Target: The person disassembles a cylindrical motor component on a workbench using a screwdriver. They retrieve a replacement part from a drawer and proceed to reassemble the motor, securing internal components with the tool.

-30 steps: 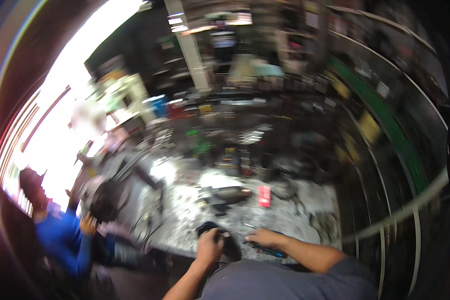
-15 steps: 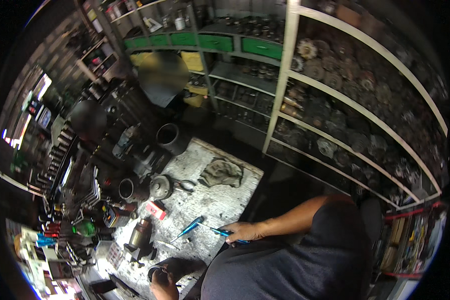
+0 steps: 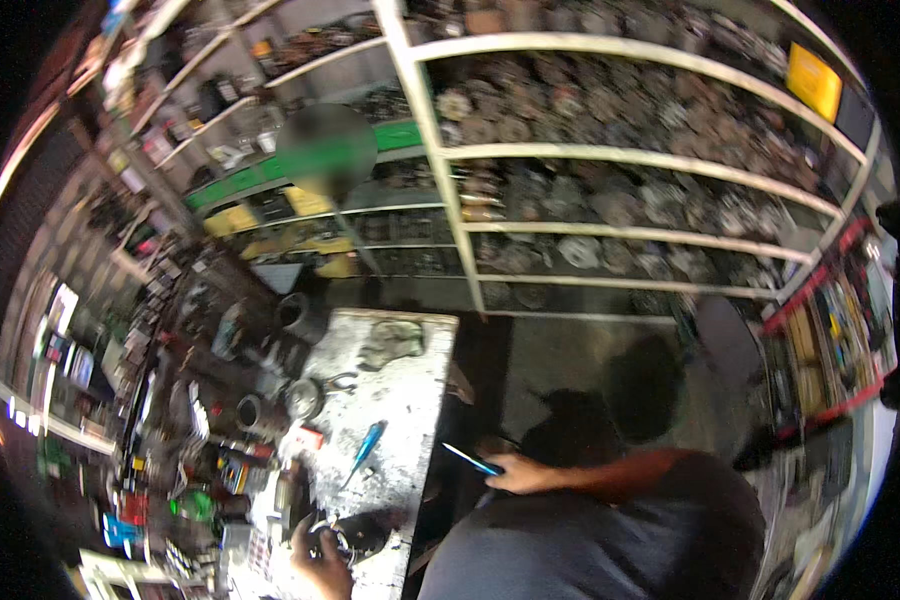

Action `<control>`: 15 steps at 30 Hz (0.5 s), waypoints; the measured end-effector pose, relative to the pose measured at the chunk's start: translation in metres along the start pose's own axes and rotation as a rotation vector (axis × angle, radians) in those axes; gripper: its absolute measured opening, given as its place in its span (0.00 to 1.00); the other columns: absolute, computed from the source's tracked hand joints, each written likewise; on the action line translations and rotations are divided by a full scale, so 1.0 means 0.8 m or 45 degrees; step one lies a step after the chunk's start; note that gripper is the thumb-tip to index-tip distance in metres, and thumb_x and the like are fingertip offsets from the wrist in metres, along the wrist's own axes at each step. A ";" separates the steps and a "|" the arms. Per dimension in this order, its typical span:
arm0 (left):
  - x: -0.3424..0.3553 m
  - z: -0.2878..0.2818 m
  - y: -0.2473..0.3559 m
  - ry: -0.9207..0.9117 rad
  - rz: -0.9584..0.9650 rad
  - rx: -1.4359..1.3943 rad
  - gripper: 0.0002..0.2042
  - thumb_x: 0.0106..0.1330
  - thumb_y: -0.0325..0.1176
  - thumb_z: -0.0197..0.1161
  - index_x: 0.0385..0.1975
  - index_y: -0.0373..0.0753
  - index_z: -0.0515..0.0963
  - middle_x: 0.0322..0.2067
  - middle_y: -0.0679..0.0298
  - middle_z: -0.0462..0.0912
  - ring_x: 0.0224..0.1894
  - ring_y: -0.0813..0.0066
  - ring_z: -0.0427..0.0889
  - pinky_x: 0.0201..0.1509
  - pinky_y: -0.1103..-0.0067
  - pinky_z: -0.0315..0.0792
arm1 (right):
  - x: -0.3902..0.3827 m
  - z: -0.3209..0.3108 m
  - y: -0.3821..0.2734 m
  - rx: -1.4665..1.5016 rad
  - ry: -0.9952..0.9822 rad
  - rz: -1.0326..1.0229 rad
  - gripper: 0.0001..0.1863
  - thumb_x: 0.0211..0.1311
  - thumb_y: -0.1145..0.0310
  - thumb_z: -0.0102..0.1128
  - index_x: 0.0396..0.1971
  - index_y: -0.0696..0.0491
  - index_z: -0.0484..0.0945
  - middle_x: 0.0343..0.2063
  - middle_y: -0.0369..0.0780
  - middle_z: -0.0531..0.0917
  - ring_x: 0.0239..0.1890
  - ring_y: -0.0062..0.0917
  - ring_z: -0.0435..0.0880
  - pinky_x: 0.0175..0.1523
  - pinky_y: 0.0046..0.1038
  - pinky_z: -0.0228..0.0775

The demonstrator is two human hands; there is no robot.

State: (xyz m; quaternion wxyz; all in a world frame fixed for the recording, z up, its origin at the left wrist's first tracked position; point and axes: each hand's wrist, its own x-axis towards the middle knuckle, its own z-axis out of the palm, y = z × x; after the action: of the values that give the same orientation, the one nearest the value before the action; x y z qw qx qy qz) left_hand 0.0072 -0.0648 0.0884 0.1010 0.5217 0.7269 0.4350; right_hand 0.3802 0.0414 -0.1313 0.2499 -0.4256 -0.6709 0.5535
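My right hand (image 3: 518, 474) is closed round a blue-handled screwdriver (image 3: 489, 467), beyond the right edge of the workbench (image 3: 410, 400); the light-coloured shaft points back toward the bench. At the near end of the bench, my left hand (image 3: 322, 568) grips a dark, round metal part (image 3: 342, 538), whose far side is in shadow and blurred. A second blue-handled screwdriver (image 3: 369, 442) lies on the bench top between the two hands. Just beyond my left hand is a cylindrical metal body (image 3: 288, 490).
A crumpled rag (image 3: 392, 342), pliers-like tool (image 3: 343, 382), round metal housing (image 3: 304, 399) and red-and-white box (image 3: 309, 438) lie on the bench. Hand tools and a green bottle-like object (image 3: 198, 505) crowd the left. Shelves (image 3: 610, 155) packed with metal parts stand behind.
The view has swung to the right. My right hand has drawn the screwdriver away from the one on the bench, out past the bench edge. My left hand stays at the round part.
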 end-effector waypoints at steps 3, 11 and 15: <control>-0.051 0.027 0.027 -0.006 -0.007 0.001 0.21 0.68 0.23 0.70 0.62 0.32 0.82 0.52 0.44 0.90 0.55 0.49 0.89 0.64 0.62 0.80 | -0.040 -0.011 0.024 -0.281 -0.273 0.313 0.22 0.66 0.57 0.74 0.53 0.55 0.87 0.39 0.46 0.90 0.43 0.34 0.89 0.51 0.40 0.83; -0.304 0.030 -0.014 -0.161 -0.545 0.086 0.39 0.71 0.40 0.72 0.80 0.41 0.63 0.67 0.39 0.79 0.70 0.42 0.78 0.75 0.58 0.73 | -0.018 0.004 0.006 -0.745 -0.742 -0.088 0.22 0.64 0.53 0.75 0.46 0.56 0.88 0.36 0.55 0.91 0.39 0.46 0.93 0.46 0.52 0.82; -0.500 0.047 -0.056 0.120 -1.251 0.302 0.38 0.68 0.39 0.74 0.77 0.39 0.67 0.66 0.43 0.81 0.69 0.43 0.80 0.73 0.57 0.74 | 0.015 0.065 -0.014 -0.864 -1.099 -0.276 0.20 0.64 0.54 0.74 0.45 0.56 0.87 0.36 0.55 0.91 0.40 0.47 0.92 0.46 0.52 0.82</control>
State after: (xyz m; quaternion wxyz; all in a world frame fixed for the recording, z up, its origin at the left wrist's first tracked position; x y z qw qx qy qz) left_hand 0.1740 -0.3868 -0.0903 0.2007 0.1060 0.9347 0.2736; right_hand 0.3286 0.0238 -0.1358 -0.1429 -0.1455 -0.8928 0.4016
